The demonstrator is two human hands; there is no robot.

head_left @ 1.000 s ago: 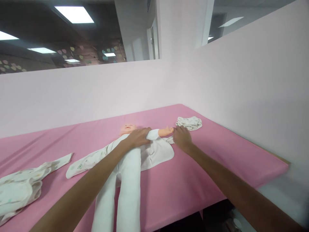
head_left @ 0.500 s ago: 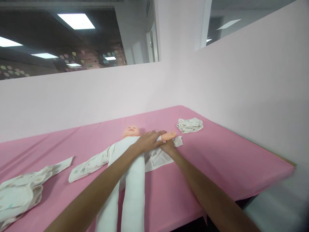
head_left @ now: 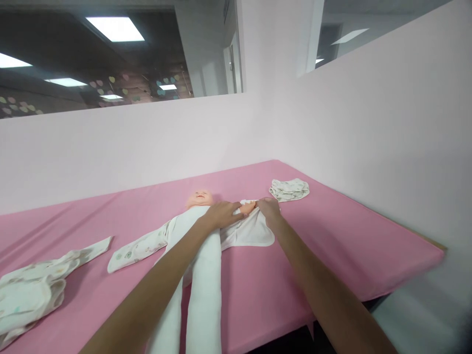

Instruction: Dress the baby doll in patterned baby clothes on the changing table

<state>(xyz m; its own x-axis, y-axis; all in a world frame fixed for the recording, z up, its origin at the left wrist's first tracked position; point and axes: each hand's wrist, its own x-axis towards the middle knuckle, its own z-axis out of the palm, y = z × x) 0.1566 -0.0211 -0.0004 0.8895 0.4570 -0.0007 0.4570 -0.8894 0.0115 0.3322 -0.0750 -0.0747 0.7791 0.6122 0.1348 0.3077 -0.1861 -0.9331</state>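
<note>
A baby doll (head_left: 199,198) lies on its back on the pink table (head_left: 332,236), its white legs pointing toward me. A patterned white sleepsuit (head_left: 250,232) lies spread open beneath it, one sleeve stretched left. My left hand (head_left: 221,214) grips the doll's right arm near its small hand, fingers curled round it. My right hand (head_left: 268,208) pinches the sleepsuit's other sleeve beside that doll hand.
A small folded cloth (head_left: 289,189) lies at the table's far right. A crumpled patterned garment (head_left: 29,290) sits at the left edge. Pale pink partition walls (head_left: 368,137) close the table in at the back and right. The table's front edge runs close below.
My right hand moved from under the doll's arm up to the sleeve's end. The sleepsuit flap now spreads farther right. My left hand curled tighter on the doll's arm.
</note>
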